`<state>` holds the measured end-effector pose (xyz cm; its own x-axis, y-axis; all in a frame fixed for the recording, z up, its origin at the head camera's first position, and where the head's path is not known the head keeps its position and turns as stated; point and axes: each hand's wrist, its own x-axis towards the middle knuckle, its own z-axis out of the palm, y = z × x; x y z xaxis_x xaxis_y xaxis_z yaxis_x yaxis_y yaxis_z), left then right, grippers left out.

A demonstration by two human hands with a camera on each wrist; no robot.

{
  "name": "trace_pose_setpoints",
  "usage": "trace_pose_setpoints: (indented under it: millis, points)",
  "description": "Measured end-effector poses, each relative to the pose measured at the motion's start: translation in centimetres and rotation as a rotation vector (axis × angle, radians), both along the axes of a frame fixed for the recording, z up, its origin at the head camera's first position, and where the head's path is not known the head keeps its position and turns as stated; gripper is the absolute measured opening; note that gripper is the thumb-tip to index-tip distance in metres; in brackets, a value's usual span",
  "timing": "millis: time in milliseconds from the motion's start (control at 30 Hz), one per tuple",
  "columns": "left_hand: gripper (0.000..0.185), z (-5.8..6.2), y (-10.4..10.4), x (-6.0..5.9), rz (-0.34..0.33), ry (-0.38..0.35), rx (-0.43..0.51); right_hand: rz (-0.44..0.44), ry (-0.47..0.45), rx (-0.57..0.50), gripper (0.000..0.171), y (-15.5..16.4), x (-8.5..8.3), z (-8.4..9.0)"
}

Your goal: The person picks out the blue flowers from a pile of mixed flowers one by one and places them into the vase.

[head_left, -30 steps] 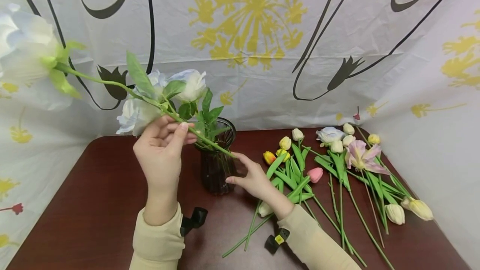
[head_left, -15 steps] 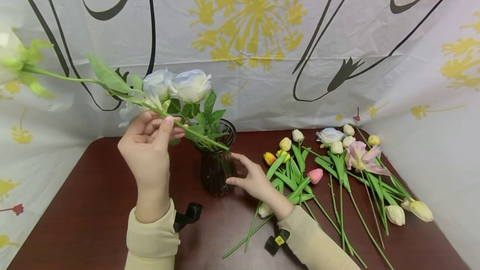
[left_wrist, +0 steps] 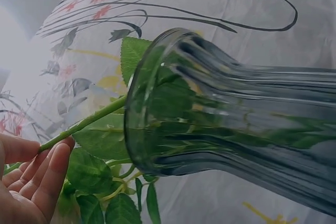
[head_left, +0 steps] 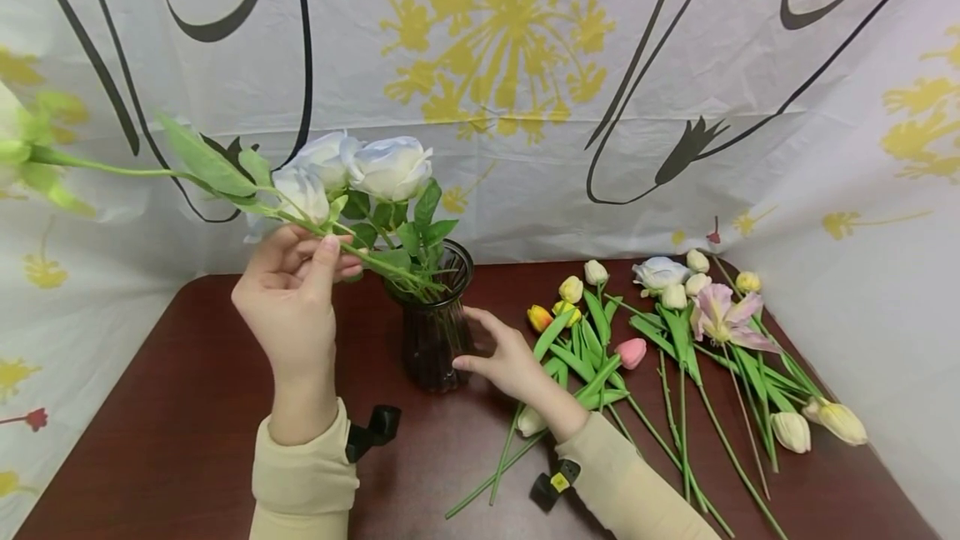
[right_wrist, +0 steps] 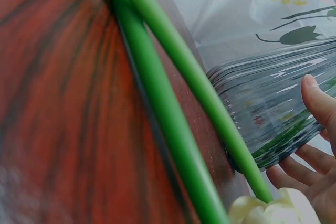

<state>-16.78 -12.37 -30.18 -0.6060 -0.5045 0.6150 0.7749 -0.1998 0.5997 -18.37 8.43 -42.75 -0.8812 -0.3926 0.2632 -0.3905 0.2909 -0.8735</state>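
The left hand (head_left: 288, 302) pinched a rose stem (head_left: 352, 250), its tip at the vase (head_left: 433, 332) rim. The right hand (head_left: 510, 357), fingers loose, touched the vase's side. The table's (head_left: 165, 407) left stayed bare.

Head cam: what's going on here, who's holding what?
A person is putting artificial flowers into a dark glass vase on a brown table. The left hand pinches the stem of a white rose, its lower end at the vase mouth among other white roses. The right hand rests open against the vase's side. Loose tulips lie on the table to the right.
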Motion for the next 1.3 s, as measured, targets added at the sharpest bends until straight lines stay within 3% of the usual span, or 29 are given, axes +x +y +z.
trace_pose_setpoints:
  millis: [333,667,900,1167,1300]
  points:
    - [0.017,-1.0,0.2,0.0,0.027,-0.008,-0.043,0.000,-0.009,0.017,0.066,0.1,0.2,0.1]
    - [0.007,-2.5,0.5,-0.1,0.118,-0.070,-0.145,0.002,-0.012,0.019,0.065,0.1,0.2,-0.1]
    - [0.003,-3.2,0.6,-0.1,0.126,-0.071,-0.179,0.005,-0.009,0.013,0.065,0.1,0.1,-0.1]
    - [0.010,-4.0,0.6,0.2,0.269,-0.141,-0.333,0.003,-0.012,0.021,0.065,0.1,0.0,0.0]
    - [0.009,-4.3,0.5,0.0,0.300,-0.155,-0.394,0.009,-0.012,0.018,0.065,0.2,0.0,-0.1]
